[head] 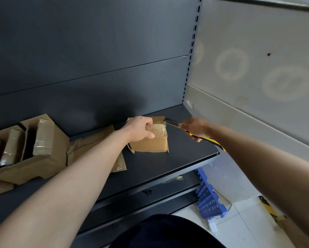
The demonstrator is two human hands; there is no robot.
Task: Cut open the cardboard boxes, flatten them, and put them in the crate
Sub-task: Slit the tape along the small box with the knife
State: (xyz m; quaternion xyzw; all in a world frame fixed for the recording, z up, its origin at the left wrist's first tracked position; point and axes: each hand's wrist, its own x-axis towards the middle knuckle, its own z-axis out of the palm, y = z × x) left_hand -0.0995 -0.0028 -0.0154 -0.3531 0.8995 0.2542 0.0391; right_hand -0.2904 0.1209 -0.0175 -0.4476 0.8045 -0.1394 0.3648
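Observation:
A small taped cardboard box [150, 143] stands on the dark shelf [177, 161]. My left hand [140, 128] grips its top from the left, fingers curled over the taped edge. My right hand [194, 127] holds a yellow-handled utility knife [210, 140], and the blade tip [168, 120] touches the box's top right corner at the tape. A flattened box [96, 140] lies on the shelf just left of it, partly under my left forearm.
Several more taped cardboard boxes [30, 149] stand packed together at the shelf's left end. A blue plastic crate [207, 197] sits on the floor below the shelf's right end. A grey wall closes off the right side.

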